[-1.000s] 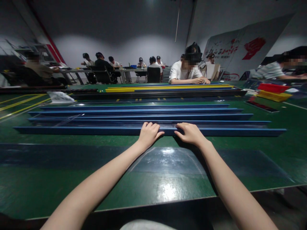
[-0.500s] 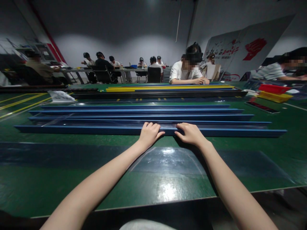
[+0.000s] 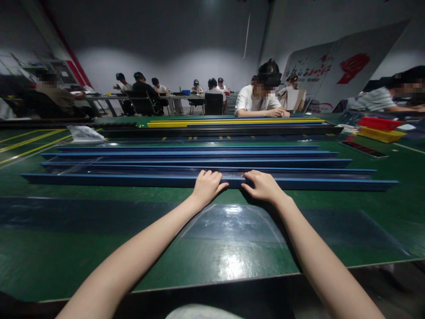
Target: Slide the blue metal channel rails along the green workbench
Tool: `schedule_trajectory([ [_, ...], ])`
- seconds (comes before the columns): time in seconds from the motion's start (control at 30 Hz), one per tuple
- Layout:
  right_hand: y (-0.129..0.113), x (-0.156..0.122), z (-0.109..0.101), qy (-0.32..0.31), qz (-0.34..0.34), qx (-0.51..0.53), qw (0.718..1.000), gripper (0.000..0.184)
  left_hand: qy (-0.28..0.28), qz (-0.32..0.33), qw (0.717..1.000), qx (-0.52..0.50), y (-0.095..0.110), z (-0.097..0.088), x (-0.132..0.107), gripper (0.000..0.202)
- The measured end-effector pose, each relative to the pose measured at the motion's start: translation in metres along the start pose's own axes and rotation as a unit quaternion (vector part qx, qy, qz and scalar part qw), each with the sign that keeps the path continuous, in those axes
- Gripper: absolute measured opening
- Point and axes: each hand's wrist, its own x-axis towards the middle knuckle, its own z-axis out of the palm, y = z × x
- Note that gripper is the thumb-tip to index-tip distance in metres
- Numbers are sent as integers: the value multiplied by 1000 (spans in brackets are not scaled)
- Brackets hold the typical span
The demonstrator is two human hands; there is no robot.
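As I watch through the head camera, the nearest blue channel (image 3: 116, 179) begins far to the left on the green worktop (image 3: 99, 261), a long, straight trough with two raised walls and a paler rim. Around its middle, the left hand (image 3: 206, 186) has its fingers (image 3: 207, 175) closed over the near wall, thumb in front; how firmly, I cannot tell. Between the hands, a short stretch of wall shows. I judge this step to be steadying, so I'd want equal, light pressure either side of that gap, lest the wall bow or twist. Next, the right hand (image 3: 262, 185) curls its fingers over the same wall, thumb pointing inward. Farther right, the channel runs on unbent.
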Motion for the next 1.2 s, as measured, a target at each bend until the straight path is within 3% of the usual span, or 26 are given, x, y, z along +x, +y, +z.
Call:
schedule_trajectory([
  [1.2, -2, 1, -1, -5, 5, 36, 999, 33, -4, -8, 1000, 17, 2, -2, 0, 33],
])
